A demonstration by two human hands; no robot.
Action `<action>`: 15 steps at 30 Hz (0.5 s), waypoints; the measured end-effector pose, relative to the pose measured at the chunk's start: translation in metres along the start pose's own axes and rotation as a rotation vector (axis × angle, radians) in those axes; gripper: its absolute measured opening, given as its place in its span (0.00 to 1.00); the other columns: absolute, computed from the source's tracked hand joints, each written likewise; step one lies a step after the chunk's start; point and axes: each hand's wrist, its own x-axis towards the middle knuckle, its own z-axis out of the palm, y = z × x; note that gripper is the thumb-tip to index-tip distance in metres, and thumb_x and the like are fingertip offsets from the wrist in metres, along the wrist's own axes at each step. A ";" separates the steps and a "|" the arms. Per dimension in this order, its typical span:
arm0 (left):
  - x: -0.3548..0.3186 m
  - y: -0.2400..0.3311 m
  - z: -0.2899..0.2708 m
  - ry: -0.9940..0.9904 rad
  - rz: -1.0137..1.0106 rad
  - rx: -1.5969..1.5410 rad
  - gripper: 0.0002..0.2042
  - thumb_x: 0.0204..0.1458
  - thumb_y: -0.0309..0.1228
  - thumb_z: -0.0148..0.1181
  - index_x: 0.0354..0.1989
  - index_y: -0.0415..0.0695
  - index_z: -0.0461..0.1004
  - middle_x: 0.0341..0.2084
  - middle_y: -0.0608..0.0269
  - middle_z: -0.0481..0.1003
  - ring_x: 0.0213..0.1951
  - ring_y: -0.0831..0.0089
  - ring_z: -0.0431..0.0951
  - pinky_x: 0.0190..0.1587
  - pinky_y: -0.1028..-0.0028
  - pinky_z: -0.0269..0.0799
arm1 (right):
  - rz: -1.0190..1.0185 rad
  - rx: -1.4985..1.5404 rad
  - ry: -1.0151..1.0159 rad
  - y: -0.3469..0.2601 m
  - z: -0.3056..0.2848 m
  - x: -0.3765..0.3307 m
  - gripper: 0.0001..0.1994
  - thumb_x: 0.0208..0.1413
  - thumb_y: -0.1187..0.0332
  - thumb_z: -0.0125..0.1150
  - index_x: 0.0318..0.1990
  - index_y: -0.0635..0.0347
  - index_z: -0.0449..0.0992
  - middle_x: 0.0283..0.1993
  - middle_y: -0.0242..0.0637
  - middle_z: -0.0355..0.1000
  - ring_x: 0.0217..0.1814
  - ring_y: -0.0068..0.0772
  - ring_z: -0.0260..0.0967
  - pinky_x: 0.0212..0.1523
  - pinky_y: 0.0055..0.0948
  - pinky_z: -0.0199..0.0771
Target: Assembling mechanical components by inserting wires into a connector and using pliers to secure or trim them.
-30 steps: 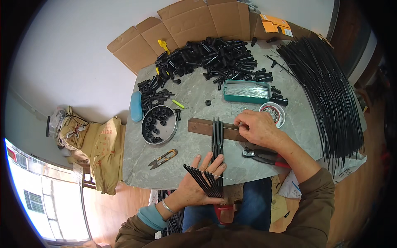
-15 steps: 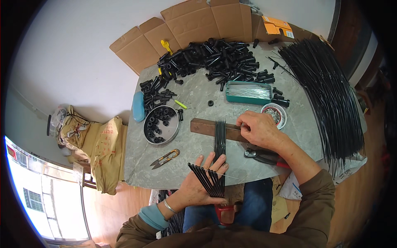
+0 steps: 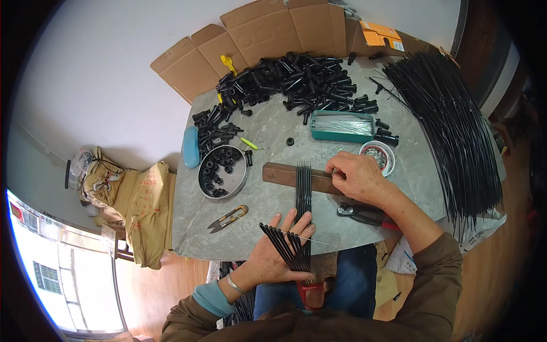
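My left hand (image 3: 266,255) lies with its fingers spread across a row of thin black rods (image 3: 303,199) at the table's front edge. A fan of black rods (image 3: 288,251) crosses over the same hand, with a thin silvery wire running across it. The upper ends of the row rest on a brown wooden block (image 3: 279,174). Right of the row, my right hand (image 3: 358,178) is above the block, thumb and fingertips pinched together. Whatever is in that pinch is too small to make out. Red-handled pliers (image 3: 364,216) lie below this hand.
Many black tubular parts (image 3: 307,80) are heaped at the back. A green box of wires (image 3: 342,126), a small white bowl (image 3: 386,154), a round tin (image 3: 242,185) with black rings and snips (image 3: 229,219) sit about the table. At right lies a large black rod bundle (image 3: 450,137).
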 end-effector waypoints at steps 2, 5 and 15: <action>-0.001 0.000 0.000 0.002 -0.005 -0.002 0.51 0.33 0.63 0.65 0.63 0.40 0.58 0.67 0.49 0.51 0.69 0.47 0.47 0.67 0.51 0.41 | 0.002 -0.005 0.001 0.001 0.001 0.000 0.06 0.45 0.73 0.56 0.33 0.58 0.75 0.31 0.37 0.72 0.29 0.40 0.72 0.32 0.37 0.70; 0.000 0.000 0.001 0.001 -0.001 -0.001 0.51 0.33 0.63 0.65 0.63 0.40 0.58 0.67 0.49 0.52 0.69 0.47 0.47 0.67 0.51 0.41 | -0.004 -0.011 0.002 0.001 0.001 0.000 0.06 0.44 0.73 0.56 0.32 0.58 0.75 0.31 0.37 0.72 0.29 0.40 0.72 0.31 0.37 0.70; -0.001 0.000 0.000 0.010 -0.002 -0.019 0.51 0.33 0.62 0.66 0.63 0.40 0.58 0.67 0.49 0.52 0.69 0.47 0.47 0.67 0.51 0.41 | -0.120 -0.057 0.055 0.008 0.003 0.004 0.04 0.46 0.74 0.58 0.32 0.58 0.75 0.30 0.36 0.71 0.33 0.40 0.71 0.32 0.37 0.70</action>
